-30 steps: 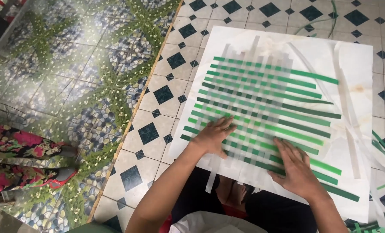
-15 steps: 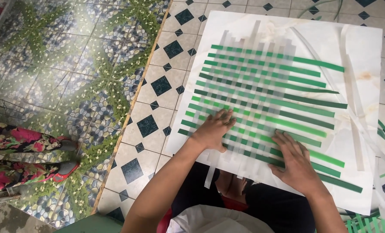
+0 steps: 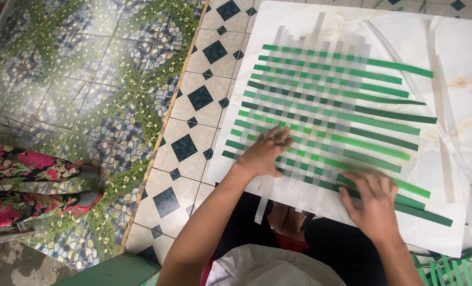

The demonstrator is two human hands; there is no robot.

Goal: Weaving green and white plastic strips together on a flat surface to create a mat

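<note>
**Both hands flat on a green-and-white woven mat**

The left hand (image 3: pixel 265 153) lies palm down, fingers spread, pressing the near left edge of the woven strip mat (image 3: pixel 320 111). The right hand (image 3: pixel 371 198) rests flat with fingers together on the mat's near right strips; neither grips anything. Under both hands lies a white board (image 3: pixel 458 58) on the tiled floor (image 3: pixel 193 100). Left of the left hand, floral-clothed legs (image 3: pixel 24 185) show

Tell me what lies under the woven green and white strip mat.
A white marbled board on the tiled floor. Both hands, left and right, press on the mat; beneath them is hidden.
</note>
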